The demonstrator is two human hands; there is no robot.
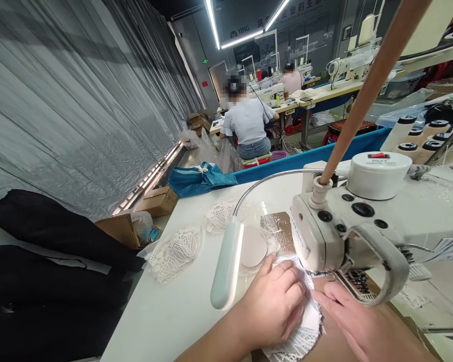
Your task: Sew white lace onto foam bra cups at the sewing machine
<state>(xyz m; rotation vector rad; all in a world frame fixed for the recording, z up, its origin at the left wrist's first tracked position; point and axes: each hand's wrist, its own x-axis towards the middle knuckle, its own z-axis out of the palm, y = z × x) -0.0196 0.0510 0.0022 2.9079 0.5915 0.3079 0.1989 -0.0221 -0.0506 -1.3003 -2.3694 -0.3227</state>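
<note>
A white lace cup piece (304, 329) lies on the sewing machine's bed, its upper edge beneath the machine head (317, 231). My left hand (274, 299) presses over it with curled fingers, closed on the fabric. On the other side, my right hand (347, 306) pinches at the right edge of the same piece, index finger along the border; some of its fingers are hidden. The needle area is mostly hidden by the machine head. A pale round pad (253, 247) sits just beyond my left hand, partly behind the lamp (228, 266).
More lace cups (177, 254) rest on the white table (162, 311) at left. A brown tube (373, 95) rises from the machine. Thread cones (405, 133) stand at right. Dark cloth (60, 266) hangs at far left. A person (247, 120) sits ahead, facing away.
</note>
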